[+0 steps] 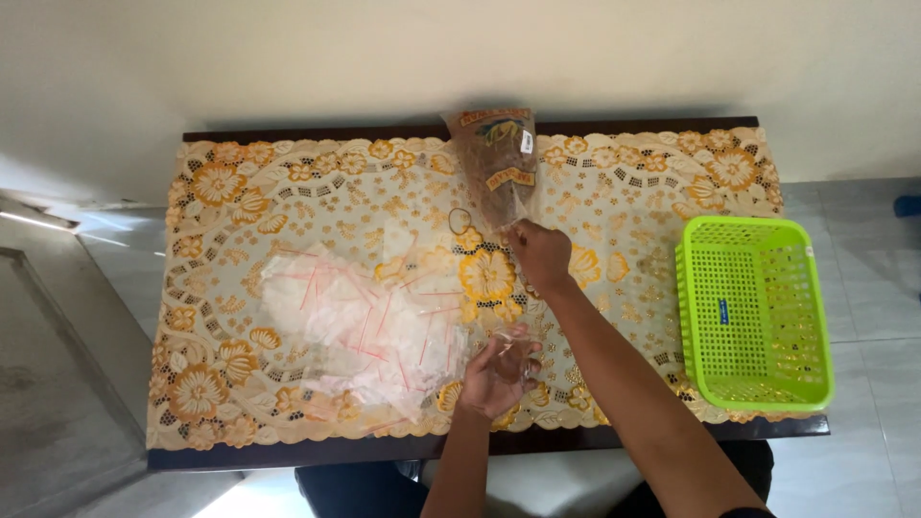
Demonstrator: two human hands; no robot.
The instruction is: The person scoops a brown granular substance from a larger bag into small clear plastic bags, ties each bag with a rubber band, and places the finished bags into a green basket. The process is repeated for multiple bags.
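**Grip: R pinches snack bag, L holds small clear bag**

R hand (540, 254) grip pinched on the bottom corner of the brown snack bag (494, 163); bag's long axis runs up and away from the grip, toward the bench's far edge. L hand (494, 376), nearer the body, fingers curled round a small clear bag (518, 347), directly below R. Pile of clear bags (360, 326) lies left of L; green basket (755, 312) well right of both.
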